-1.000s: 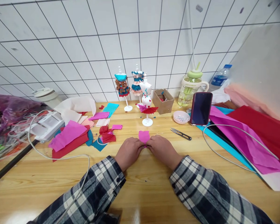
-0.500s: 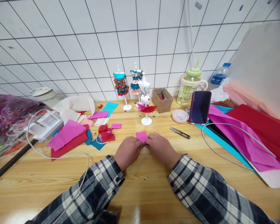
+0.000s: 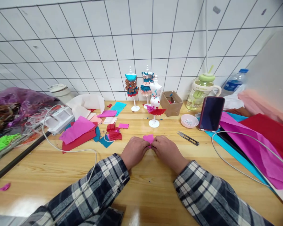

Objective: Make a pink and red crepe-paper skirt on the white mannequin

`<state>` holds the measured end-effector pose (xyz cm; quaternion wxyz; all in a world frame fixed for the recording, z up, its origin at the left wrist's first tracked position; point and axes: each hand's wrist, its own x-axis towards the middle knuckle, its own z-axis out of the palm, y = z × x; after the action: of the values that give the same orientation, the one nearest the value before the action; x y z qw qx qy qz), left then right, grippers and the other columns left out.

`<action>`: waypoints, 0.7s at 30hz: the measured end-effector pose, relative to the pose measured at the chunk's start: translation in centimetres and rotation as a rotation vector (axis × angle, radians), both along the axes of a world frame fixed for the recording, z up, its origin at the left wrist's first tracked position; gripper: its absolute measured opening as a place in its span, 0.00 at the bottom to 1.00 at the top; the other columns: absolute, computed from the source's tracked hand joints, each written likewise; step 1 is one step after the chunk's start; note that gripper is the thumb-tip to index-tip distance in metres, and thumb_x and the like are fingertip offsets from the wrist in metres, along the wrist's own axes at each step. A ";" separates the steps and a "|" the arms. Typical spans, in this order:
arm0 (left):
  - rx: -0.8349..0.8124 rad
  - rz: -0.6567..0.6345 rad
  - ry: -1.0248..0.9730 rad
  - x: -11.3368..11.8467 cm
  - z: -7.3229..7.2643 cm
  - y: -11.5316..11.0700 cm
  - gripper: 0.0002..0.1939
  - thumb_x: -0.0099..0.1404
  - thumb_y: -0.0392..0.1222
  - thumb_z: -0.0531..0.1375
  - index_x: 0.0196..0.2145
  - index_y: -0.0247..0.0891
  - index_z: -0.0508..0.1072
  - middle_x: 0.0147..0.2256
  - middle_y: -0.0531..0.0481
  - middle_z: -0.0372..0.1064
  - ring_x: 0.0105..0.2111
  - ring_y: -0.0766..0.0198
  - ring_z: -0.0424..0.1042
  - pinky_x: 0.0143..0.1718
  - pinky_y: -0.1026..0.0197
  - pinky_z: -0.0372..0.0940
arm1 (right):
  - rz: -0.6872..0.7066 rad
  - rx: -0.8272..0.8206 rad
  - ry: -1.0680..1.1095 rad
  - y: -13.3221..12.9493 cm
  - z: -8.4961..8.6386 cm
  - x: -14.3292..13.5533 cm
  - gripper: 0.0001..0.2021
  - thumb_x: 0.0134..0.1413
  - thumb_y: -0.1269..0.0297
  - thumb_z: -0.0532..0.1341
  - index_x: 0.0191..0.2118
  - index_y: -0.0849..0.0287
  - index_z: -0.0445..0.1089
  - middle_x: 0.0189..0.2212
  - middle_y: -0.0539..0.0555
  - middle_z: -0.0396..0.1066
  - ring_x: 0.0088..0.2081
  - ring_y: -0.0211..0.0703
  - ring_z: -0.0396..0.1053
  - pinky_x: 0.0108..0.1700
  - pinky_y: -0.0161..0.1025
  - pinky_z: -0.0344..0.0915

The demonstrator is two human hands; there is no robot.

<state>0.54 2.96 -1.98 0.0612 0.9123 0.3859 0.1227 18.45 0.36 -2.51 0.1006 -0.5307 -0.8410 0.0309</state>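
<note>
Left hand (image 3: 135, 151) and right hand (image 3: 168, 152) pinching magenta paper piece (image 3: 148, 138) at near edge; probably light, soft, tearable, best held by edges.

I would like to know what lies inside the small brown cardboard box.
Inside the small brown cardboard box, red scraps show, and a small blue scrap near the back rim. Its near walls cover the bottom; anything there is hidden.

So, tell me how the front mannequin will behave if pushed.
The front mannequin would probably tip if pushed high, since its body sits well above a small base. Its red pleats look thin, so they'd likely crease.
</note>
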 end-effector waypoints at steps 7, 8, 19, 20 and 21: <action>0.010 -0.045 0.010 0.0 0.2 0.0 0.10 0.68 0.41 0.55 0.36 0.40 0.76 0.35 0.48 0.74 0.37 0.59 0.70 0.40 0.57 0.60 | -0.023 -0.025 -0.022 -0.1 0.0 0.0 0.09 0.63 0.63 0.54 0.38 0.54 0.72 0.34 0.53 0.73 0.37 0.43 0.68 0.36 0.37 0.58; -0.001 -0.041 0.008 0.0 0.1 0.1 0.10 0.68 0.40 0.55 0.35 0.39 0.76 0.35 0.47 0.74 0.37 0.59 0.70 0.40 0.57 0.61 | -0.019 -0.030 -0.029 0.0 -0.1 -0.1 0.09 0.63 0.63 0.54 0.38 0.55 0.72 0.34 0.53 0.73 0.37 0.43 0.68 0.36 0.37 0.58; -0.035 -0.057 -0.043 0.0 0.1 0.0 0.11 0.68 0.39 0.53 0.39 0.40 0.76 0.35 0.47 0.73 0.37 0.59 0.69 0.40 0.57 0.61 | -0.049 -0.050 -0.029 -0.1 -0.1 -0.1 0.09 0.64 0.63 0.53 0.40 0.54 0.70 0.34 0.53 0.73 0.36 0.42 0.69 0.33 0.36 0.57; -0.027 -0.068 -0.045 0.0 0.1 0.0 0.11 0.68 0.38 0.53 0.38 0.40 0.76 0.36 0.47 0.73 0.37 0.59 0.69 0.41 0.58 0.61 | -0.054 -0.052 -0.037 -0.1 -0.1 -0.1 0.10 0.65 0.62 0.52 0.40 0.54 0.70 0.34 0.52 0.72 0.35 0.42 0.69 0.32 0.36 0.57; -0.023 -0.073 -0.042 0.0 0.1 0.1 0.11 0.68 0.38 0.53 0.37 0.39 0.75 0.35 0.47 0.73 0.38 0.59 0.69 0.41 0.58 0.61 | -0.053 -0.055 -0.044 -0.1 -0.1 -0.1 0.10 0.65 0.62 0.52 0.39 0.54 0.71 0.34 0.52 0.72 0.35 0.42 0.69 0.32 0.36 0.57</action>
<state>0.55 3.02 -1.87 0.0841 0.9223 0.3522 0.1353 18.31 0.27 -2.57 0.0680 -0.5558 -0.8276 0.0397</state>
